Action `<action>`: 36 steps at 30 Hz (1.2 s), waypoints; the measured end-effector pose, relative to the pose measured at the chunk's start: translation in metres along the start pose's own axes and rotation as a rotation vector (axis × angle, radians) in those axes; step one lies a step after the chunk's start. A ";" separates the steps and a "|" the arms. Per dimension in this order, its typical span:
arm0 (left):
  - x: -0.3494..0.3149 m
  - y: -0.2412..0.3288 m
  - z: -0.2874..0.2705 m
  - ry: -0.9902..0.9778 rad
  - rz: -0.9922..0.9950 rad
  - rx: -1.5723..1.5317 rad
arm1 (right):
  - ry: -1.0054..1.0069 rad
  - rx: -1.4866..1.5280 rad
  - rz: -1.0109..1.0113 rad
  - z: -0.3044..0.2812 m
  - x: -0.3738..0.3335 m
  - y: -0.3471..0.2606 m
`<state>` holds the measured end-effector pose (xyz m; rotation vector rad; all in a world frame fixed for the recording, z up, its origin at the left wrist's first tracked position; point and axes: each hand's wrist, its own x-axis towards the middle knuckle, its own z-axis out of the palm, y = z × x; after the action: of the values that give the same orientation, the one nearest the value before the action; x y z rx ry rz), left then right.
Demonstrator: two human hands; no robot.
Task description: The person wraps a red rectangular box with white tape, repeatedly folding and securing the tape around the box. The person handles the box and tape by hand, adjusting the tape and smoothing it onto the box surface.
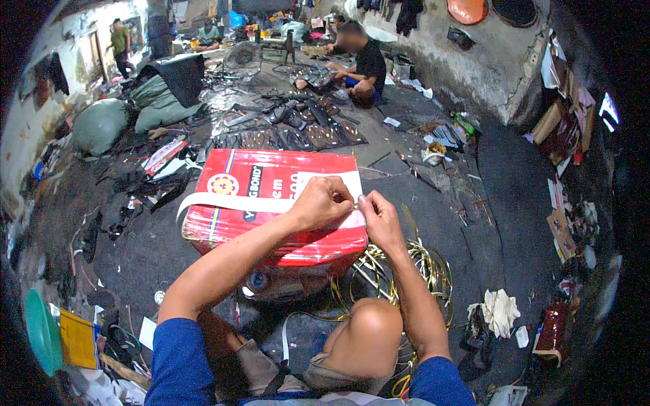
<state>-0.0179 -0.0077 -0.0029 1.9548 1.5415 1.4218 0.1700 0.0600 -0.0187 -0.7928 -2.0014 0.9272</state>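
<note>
A red box (227, 161), shiny and with a white patch, stands in front of my knees. Across its top a long white strip (233, 200) runs from the left edge and passes under my left wrist. My left hand (321, 204) is closed in a pinch over the box, at the strip's right part. Close beside it, at the box's right edge, my right hand (382, 220) pinches too. A tiny gold-coloured bit shows between the fingertips; its kind is too small to tell. Loops of gold and dark thin strips (437, 274) lie by my right forearm.
Dark flat pieces (325, 134) lie in rows beyond the box. A seated person (365, 68) works at the back, with others farther off. Green sacks (100, 126) stand at the left. A pale cloth (501, 312) and scraps lie at the right, a green basin (42, 331) at the lower left.
</note>
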 end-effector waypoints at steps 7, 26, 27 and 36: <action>-0.002 0.012 0.012 0.067 0.065 -0.083 | -0.045 1.007 0.534 0.005 -0.015 0.004; -0.003 0.005 0.017 0.032 -0.068 -0.112 | 0.155 -0.031 0.091 0.019 0.041 0.050; -0.005 0.008 0.011 0.052 -0.087 -0.108 | 0.143 -0.023 0.114 0.031 0.037 0.059; -0.001 0.014 0.009 -0.045 -0.065 -0.158 | -0.105 -0.276 0.511 0.128 -0.164 0.300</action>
<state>-0.0027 -0.0113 0.0024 1.8156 1.4142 1.4177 0.2079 0.0525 -0.3822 -1.4845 -2.0838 0.9961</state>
